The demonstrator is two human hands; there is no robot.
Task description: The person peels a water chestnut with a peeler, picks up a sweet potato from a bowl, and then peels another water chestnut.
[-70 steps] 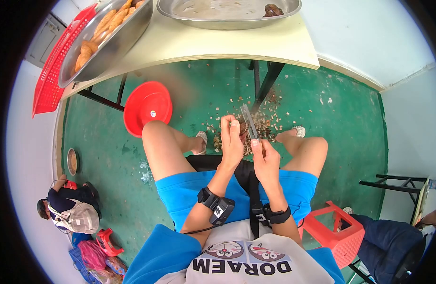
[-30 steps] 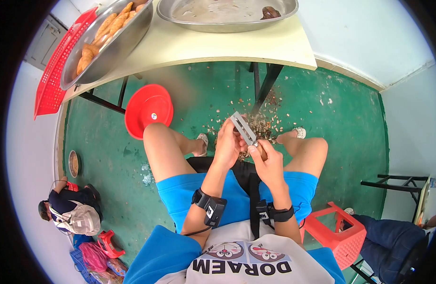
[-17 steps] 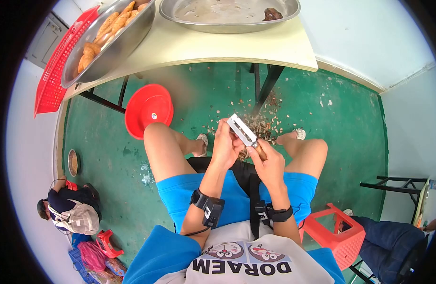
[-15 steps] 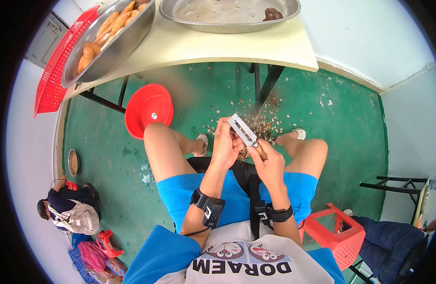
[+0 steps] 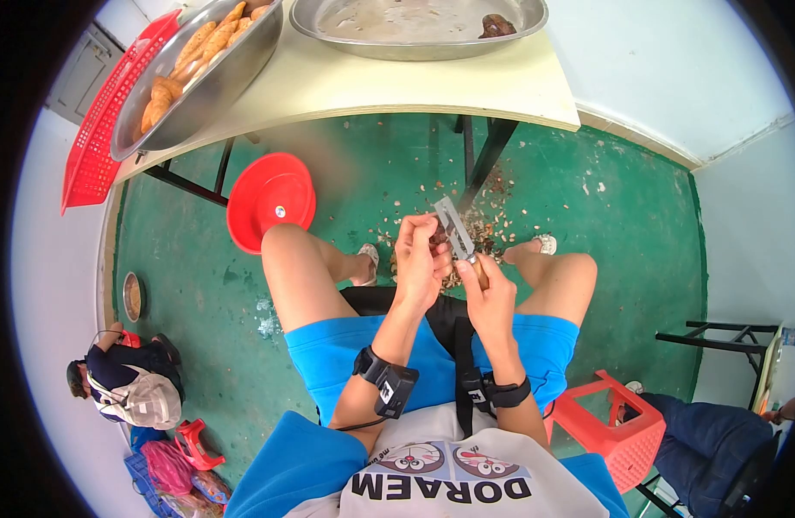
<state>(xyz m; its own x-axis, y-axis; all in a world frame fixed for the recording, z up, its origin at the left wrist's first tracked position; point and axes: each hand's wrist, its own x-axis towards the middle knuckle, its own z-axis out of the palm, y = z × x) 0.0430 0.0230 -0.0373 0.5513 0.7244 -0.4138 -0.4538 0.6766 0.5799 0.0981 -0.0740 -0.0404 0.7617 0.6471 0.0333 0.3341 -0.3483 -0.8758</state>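
My right hand (image 5: 490, 293) is closed round the wooden handle of a metal peeler (image 5: 456, 231). Its flat slotted blade points up and to the left, close to the fingers of my left hand (image 5: 419, 263). Those fingers are curled round a small dark reddish-brown lump (image 5: 438, 236), which looks like a root vegetable but is mostly hidden by the fingers and blade. Both hands are above the gap between my knees. Brown and pale peelings (image 5: 477, 226) lie scattered on the green floor beneath them.
Ahead is a table (image 5: 363, 93) with a steel bowl (image 5: 209, 93) of peeled, orange-tan roots and a steel tray (image 5: 397, 50) holding one dark lump (image 5: 497, 26). A red basin (image 5: 272, 200) sits on the floor. A red stool (image 5: 613, 427) and two other people are behind.
The peeler has turned more upright and shifted slightly right. My left hand has rotated a little, and the dark lump now shows beside the blade.
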